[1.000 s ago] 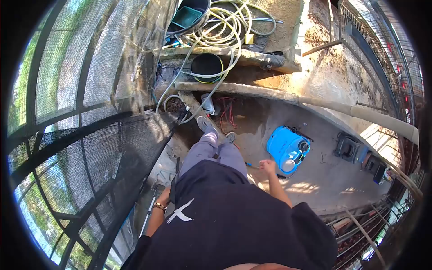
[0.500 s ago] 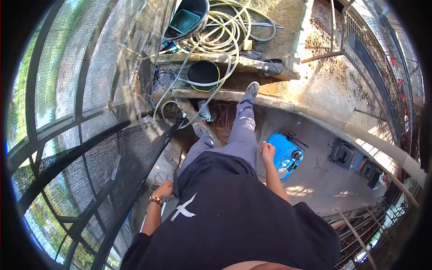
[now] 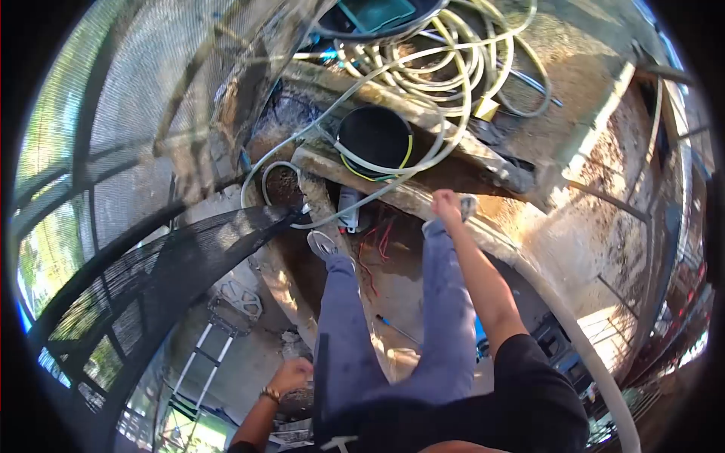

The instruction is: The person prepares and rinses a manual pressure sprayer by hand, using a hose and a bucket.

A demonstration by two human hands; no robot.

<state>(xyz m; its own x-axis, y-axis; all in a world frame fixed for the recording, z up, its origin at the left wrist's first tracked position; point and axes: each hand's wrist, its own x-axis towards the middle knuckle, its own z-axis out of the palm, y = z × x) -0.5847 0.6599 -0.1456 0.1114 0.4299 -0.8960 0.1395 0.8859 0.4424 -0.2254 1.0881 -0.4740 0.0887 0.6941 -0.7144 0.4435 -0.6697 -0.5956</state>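
Observation:
My right hand (image 3: 447, 205) is closed in a fist in front of my right leg, above the concrete ledge, with nothing seen in it. Low by my left hip, my left hand (image 3: 291, 375) has its fingers curled in, and it too shows no object; a bracelet circles that wrist. Ahead of my feet a black bucket (image 3: 370, 132) with a yellow-green rim stands on the stepped ground. A pale yellow hose (image 3: 472, 72) lies coiled beyond it, and one loop crosses over the bucket.
Dark netting (image 3: 158, 279) on a frame runs along the left, with a metal ladder (image 3: 202, 359) below it. Red cords (image 3: 385, 238) lie between my feet. A concrete ledge (image 3: 419, 198) crosses ahead. My right leg mostly hides a blue container (image 3: 481, 332). At the top sits a green tray (image 3: 377, 11) in a black tub.
I have stepped forward, so the bucket and hose appear nearer. My right hand has swung forward and up, while my left hand is lower in view. The blue container is now mostly hidden.

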